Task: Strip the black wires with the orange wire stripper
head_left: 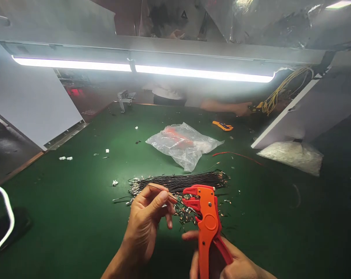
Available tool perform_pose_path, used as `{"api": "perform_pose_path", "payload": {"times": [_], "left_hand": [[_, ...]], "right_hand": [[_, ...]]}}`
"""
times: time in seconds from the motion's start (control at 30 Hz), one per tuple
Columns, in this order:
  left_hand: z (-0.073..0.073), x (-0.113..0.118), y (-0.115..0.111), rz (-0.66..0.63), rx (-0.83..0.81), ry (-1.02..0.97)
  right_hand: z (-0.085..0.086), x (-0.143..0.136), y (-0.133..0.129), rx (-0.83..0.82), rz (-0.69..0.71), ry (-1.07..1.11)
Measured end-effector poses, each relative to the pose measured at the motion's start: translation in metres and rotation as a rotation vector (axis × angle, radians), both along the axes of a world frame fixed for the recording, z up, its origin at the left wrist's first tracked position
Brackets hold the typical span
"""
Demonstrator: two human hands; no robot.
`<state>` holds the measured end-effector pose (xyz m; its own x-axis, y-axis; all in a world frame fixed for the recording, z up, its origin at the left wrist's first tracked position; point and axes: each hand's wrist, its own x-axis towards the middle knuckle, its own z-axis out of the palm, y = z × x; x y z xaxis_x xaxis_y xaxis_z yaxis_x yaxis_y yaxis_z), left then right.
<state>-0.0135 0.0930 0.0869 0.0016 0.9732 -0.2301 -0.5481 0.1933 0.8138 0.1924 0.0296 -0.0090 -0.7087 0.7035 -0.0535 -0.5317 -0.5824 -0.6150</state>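
My left hand [148, 217] pinches a thin dark wire [173, 196] between thumb and fingers. The wire's end points toward the jaws of an orange-and-red wire stripper [209, 221]. Around the handles of that tool my right hand [233, 259] is closed, with one finger stretched out to the left. The stripper stands upright, jaws facing left and apart. Behind both hands lies a bundle of black wires [187, 180] with metal ends. Small loose metal and wire bits [187, 214] are scattered under the jaws. Whether the wire touches the jaws I cannot tell.
Beyond the bundle on the green table [76, 209] lies a clear plastic bag [184, 145] with red and white contents. An orange tool [222, 126], a red wire [236, 154] and another filled bag [291, 155] are farther right. Across the table a person [168, 93] is partly visible.
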Motion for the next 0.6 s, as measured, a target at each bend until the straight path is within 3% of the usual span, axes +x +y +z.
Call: {"api": "perform_pose_path", "payload": {"times": [0.17, 0.4, 0.6], "left_hand": [[-0.006, 0.001, -0.002, 0.105, 0.064, 0.083], [-0.003, -0.003, 0.002, 0.201, 0.063, 0.113], [0.003, -0.003, 0.002, 0.192, 0.026, 0.091]], "right_hand": [[0.016, 0.0, 0.002, -0.041, -0.011, 0.036], [-0.007, 0.003, -0.007, 0.002, 0.087, -0.126], [-0.012, 0.0, -0.003, 0.128, 0.102, -0.155]]}}
